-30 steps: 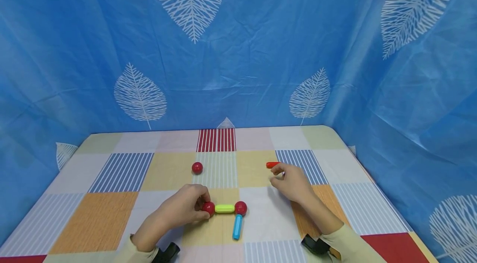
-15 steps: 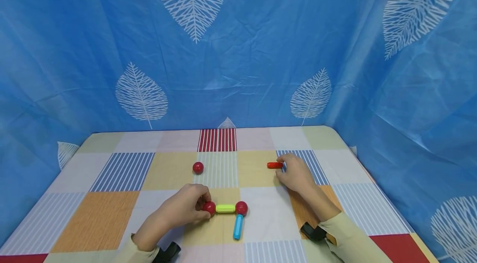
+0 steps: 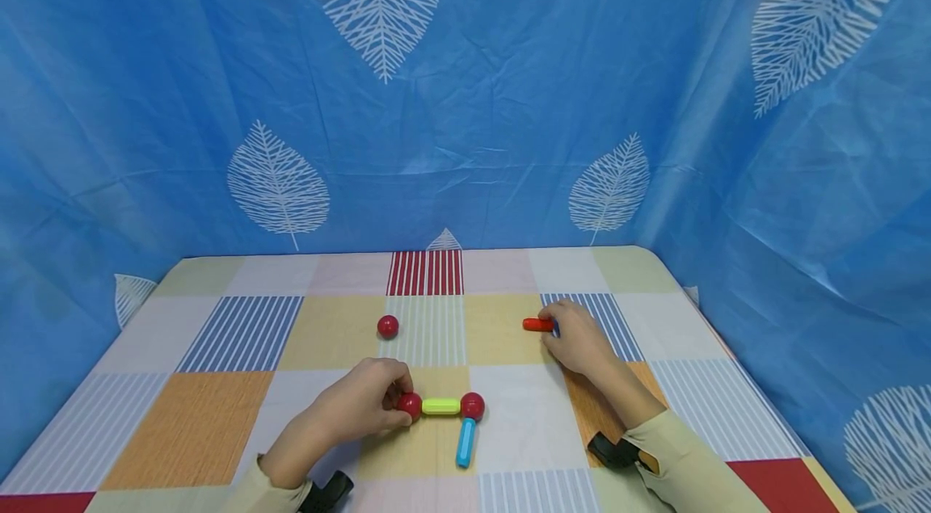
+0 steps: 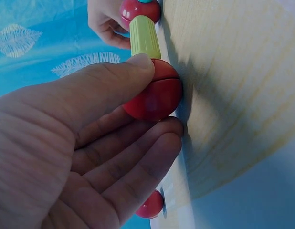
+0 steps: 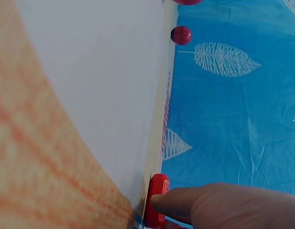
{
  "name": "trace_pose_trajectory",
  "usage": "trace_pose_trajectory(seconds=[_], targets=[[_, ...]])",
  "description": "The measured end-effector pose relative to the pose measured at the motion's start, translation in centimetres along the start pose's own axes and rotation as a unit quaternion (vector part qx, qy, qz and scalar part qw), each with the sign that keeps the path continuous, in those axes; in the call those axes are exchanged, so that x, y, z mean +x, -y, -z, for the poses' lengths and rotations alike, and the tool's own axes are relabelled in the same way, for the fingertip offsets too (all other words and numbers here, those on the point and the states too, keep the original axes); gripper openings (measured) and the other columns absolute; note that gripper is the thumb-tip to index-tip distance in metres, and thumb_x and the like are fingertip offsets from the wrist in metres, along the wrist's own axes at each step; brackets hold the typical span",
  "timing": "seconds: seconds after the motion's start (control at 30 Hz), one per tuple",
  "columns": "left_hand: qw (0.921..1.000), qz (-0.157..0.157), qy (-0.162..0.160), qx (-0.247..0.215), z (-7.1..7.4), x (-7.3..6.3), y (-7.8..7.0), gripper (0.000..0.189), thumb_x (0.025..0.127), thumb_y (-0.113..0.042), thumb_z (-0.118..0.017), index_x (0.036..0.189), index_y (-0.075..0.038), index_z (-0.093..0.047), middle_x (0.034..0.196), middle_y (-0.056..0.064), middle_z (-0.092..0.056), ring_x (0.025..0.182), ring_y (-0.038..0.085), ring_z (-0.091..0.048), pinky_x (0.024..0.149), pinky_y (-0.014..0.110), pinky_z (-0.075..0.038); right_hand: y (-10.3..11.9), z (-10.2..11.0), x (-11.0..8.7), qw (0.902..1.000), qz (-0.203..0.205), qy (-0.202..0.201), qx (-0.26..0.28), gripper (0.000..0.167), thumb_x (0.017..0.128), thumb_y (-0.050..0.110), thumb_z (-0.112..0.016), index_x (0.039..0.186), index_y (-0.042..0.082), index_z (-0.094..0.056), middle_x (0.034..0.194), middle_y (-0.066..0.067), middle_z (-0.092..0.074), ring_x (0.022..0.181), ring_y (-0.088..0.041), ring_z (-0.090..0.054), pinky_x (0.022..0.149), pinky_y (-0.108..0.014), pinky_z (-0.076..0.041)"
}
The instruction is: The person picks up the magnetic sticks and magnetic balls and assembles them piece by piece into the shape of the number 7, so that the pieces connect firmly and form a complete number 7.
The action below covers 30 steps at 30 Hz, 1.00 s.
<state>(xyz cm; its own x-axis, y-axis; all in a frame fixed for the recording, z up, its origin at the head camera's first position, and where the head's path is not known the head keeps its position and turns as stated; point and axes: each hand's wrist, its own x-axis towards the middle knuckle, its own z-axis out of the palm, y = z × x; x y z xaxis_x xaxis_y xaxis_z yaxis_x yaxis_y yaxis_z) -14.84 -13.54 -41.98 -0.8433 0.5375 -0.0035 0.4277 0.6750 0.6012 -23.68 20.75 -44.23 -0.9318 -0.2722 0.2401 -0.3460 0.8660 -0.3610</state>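
- Held red ball [image 3: 410, 406]: sitting at the left end of a joined chain [image 3: 449, 406], being clamped in the left hand [image 3: 355, 401].
- Loose red ball [image 3: 388, 326]: resting farther back than the left hand, not yet joining any rod.
- Yellow-green rod [image 3: 440, 406]: bridging held red ball and corner red ball [image 3: 473, 405], apparently completing that link.
- Blue rod [image 3: 465, 444]: reaching from the corner red ball toward the near side, ending unjoined.
- Red rod [image 3: 536, 325]: lying well apart from the chain, not yet linking to it, being pinched near its right end by the right hand [image 3: 576, 339].
- Surface [image 3: 185, 432]: stretching well past both hands sideways, offering sliding room between chain and red rod, meeting the blue curtain [image 3: 509, 109] along the far edge.
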Motion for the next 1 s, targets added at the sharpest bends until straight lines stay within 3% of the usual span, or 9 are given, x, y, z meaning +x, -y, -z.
trace_pose_trajectory(seconds=[0.3,0.5,0.73,1.0], targets=[[1.0000,-0.002,0.000,0.001,-0.1,0.0,0.2,0.024,0.075,-0.014,-0.085,0.087,-0.014,-0.064,0.077,-0.009,-0.056,0.069,0.010,-0.053,0.060,0.023,-0.047,0.0,0.0,0.1,1.0000,0.005,0.007,0.002,0.021,0.075,0.000,-0.079,0.092,0.007,-0.069,0.087,-0.003,-0.063,0.079,-0.020,-0.057,0.073,-0.040,-0.049],[1.0000,-0.006,0.001,0.000,-0.1,0.0,0.2,0.023,0.076,-0.014,-0.084,0.087,-0.014,-0.064,0.077,-0.009,-0.056,0.068,0.010,-0.053,0.060,0.022,-0.047,0.3,0.1,-0.2,0.9997,-0.001,0.024,0.009,0.019,0.078,0.003,-0.078,0.094,0.007,-0.070,0.090,-0.003,-0.064,0.077,-0.018,-0.055,0.070,-0.037,-0.049],[1.0000,-0.009,0.000,-0.002,0.0,-0.1,0.2,0.023,0.076,-0.014,-0.085,0.087,-0.014,-0.064,0.077,-0.009,-0.056,0.068,0.010,-0.053,0.060,0.022,-0.047,0.8,0.2,-0.4,0.9991,-0.007,0.039,0.016,0.016,0.082,0.004,-0.074,0.096,0.009,-0.069,0.096,-0.003,-0.065,0.085,-0.019,-0.059,0.074,-0.038,-0.050],[1.0000,-0.004,0.000,-0.003,0.0,0.0,0.1,0.024,0.075,-0.015,-0.085,0.087,-0.014,-0.064,0.077,-0.009,-0.056,0.069,0.011,-0.053,0.061,0.022,-0.048,1.7,0.7,-0.6,0.9993,0.009,0.031,0.017,0.017,0.080,0.004,-0.076,0.094,0.009,-0.068,0.090,-0.001,-0.062,0.072,-0.015,-0.053,0.064,-0.033,-0.047]])
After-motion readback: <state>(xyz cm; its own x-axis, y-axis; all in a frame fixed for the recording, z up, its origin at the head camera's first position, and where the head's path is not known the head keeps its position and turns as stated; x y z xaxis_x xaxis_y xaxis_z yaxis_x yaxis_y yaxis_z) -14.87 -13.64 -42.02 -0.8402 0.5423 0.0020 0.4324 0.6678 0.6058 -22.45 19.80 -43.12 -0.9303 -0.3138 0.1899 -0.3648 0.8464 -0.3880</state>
